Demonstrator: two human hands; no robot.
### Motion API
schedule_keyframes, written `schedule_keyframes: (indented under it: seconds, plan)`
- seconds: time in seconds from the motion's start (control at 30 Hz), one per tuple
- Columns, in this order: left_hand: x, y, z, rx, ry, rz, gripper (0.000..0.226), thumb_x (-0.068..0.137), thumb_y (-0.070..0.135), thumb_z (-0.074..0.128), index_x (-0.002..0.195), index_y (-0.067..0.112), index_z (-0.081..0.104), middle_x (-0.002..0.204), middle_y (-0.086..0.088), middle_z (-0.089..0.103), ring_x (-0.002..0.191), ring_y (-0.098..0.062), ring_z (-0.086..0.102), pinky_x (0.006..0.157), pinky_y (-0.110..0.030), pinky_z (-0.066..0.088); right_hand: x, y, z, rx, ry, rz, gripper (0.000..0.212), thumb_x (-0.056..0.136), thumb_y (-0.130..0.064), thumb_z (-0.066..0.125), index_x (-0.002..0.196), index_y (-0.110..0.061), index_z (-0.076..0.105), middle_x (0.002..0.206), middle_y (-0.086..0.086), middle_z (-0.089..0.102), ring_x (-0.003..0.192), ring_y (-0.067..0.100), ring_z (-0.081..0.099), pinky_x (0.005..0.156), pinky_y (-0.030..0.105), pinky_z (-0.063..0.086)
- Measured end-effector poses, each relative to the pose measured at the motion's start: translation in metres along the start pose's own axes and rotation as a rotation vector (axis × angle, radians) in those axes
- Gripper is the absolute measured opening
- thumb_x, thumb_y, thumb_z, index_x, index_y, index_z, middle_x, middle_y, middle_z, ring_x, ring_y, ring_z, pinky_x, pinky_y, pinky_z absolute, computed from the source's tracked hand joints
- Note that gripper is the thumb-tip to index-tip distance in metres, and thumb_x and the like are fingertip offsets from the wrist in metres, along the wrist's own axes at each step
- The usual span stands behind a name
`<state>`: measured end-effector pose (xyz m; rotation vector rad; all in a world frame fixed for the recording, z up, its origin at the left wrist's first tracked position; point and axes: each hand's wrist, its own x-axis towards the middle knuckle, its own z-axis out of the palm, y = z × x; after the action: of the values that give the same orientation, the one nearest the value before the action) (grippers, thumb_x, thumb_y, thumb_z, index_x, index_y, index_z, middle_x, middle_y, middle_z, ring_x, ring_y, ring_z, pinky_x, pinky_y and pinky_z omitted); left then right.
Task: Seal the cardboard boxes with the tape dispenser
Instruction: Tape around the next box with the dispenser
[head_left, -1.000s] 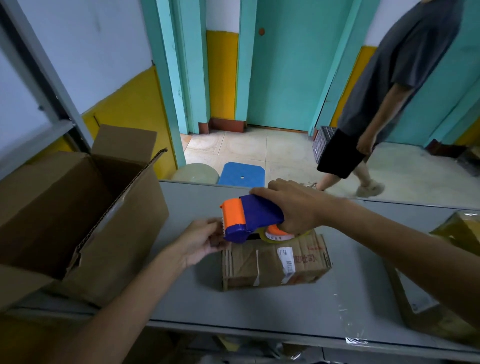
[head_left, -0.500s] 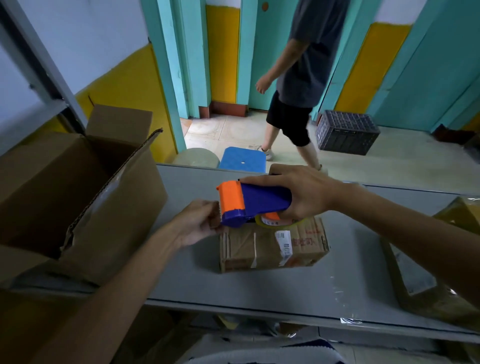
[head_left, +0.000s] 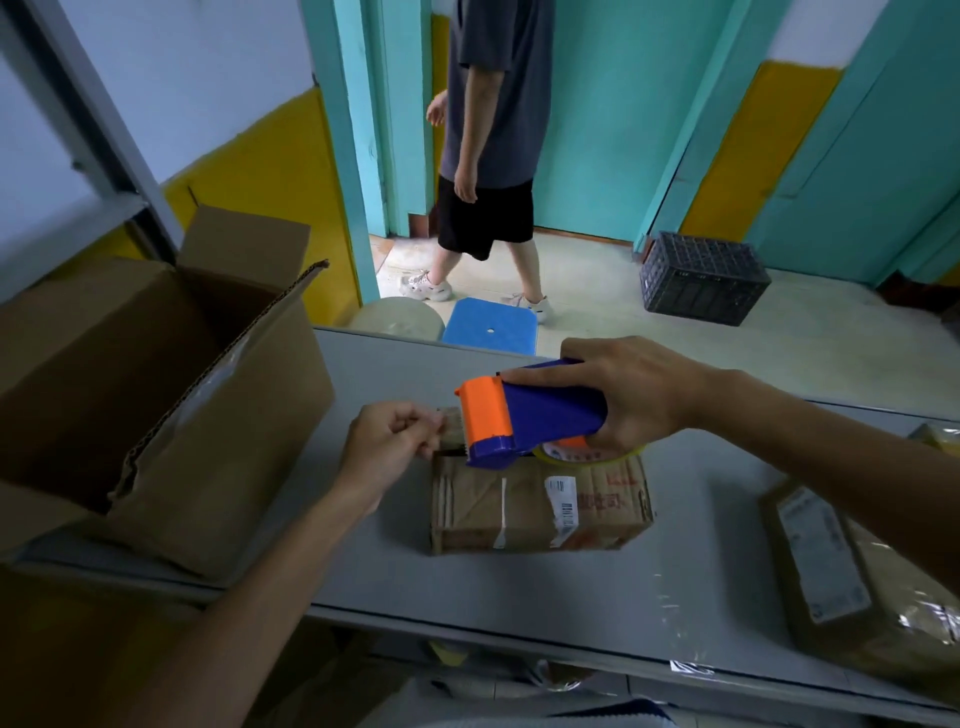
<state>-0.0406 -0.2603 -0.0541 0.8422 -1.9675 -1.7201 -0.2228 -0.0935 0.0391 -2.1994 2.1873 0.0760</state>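
Observation:
A small brown cardboard box (head_left: 540, 506) with a barcode label lies on the grey table (head_left: 519, 603). Above its far left edge my right hand (head_left: 628, 395) grips a blue and orange tape dispenser (head_left: 524, 413), orange end pointing left. My left hand (head_left: 389, 449) sits just left of the dispenser's mouth, its fingers pinching the free end of the tape (head_left: 451, 427) over the box's left end. The tape roll under the dispenser is mostly hidden.
A large open cardboard box (head_left: 156, 395) stands at the left of the table. A taped parcel (head_left: 852, 582) lies at the right edge. Beyond the table are a blue stool (head_left: 491, 325), a round stool (head_left: 400, 317), a dark crate (head_left: 701, 278) and a walking person (head_left: 491, 156).
The person behind has walked from right to left toward the doorway. My hands have stayed at the small box, the left one drawing the tape end slightly out from the dispenser.

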Motion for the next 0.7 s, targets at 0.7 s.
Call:
schedule_keyframes:
  seconds: [0.7]
  plan:
    - [-0.005, -0.085, -0.012, 0.129, 0.190, -0.200, 0.020, 0.087, 0.010, 0.063, 0.067, 0.016, 0.067, 0.050, 0.011, 0.059, 0.052, -0.007, 0.054, 0.061, -0.022, 0.044, 0.002, 0.022, 0.029, -0.176, -0.269, 0.055, 0.072, 0.085, -0.060, 0.047, 0.145, -0.050, 0.008, 0.106, -0.001, 0.047, 0.079, 0.010, 0.036, 0.069, 0.024, 0.035]
